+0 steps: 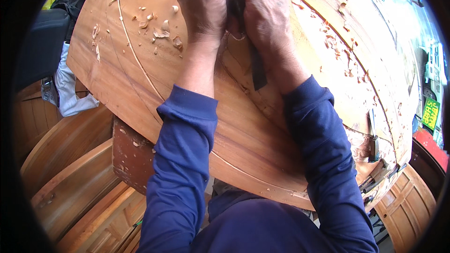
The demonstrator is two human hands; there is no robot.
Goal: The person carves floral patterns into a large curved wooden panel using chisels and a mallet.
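Note:
At the top of the head view, both of my hands are closed around a narrow dark tool [258,72]. My left hand [201,7] grips it from the left side, and my right hand [267,11] from the right. The tool's tail end shows below, beside my right wrist; its working end is hidden, so its exact kind is unclear. Beneath my hands lies a broad wooden panel [253,145] with curved carved lines. Pale wood shavings [161,32] are scattered left of my left hand, and more curls [335,44] lie to the right.
A bladed hand tool [373,147] with a dark handle rests near the panel's right edge, with several other tools [372,185] below it. Wooden panels [79,182] stand at lower left, and a panelled wooden piece [405,211] at lower right. White cloth [70,89] hangs at left.

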